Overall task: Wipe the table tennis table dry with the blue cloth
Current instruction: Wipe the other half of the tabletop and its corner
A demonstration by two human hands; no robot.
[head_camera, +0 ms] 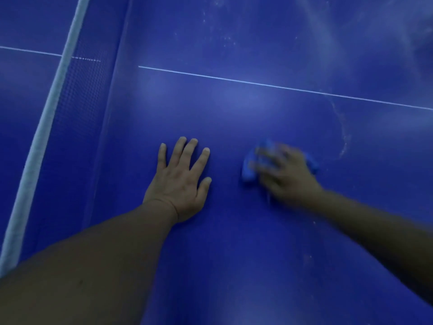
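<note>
While your left hand (180, 181) lies flat and open on the tabletop (234, 118), right of the net (46, 127), your right hand (285, 174) covers the blue cloth (248, 172) beside it; blur hides whether that grip curls round the cloth. Pale streaks (344, 139) lie just right of the cloth, likely your next sweep.

No legible text, label, brand or number in view. Only markings: thin white line (257, 83) across table tennis table (234, 118); plain white band (46, 127) along top of net (86, 90), unprinted.
</note>
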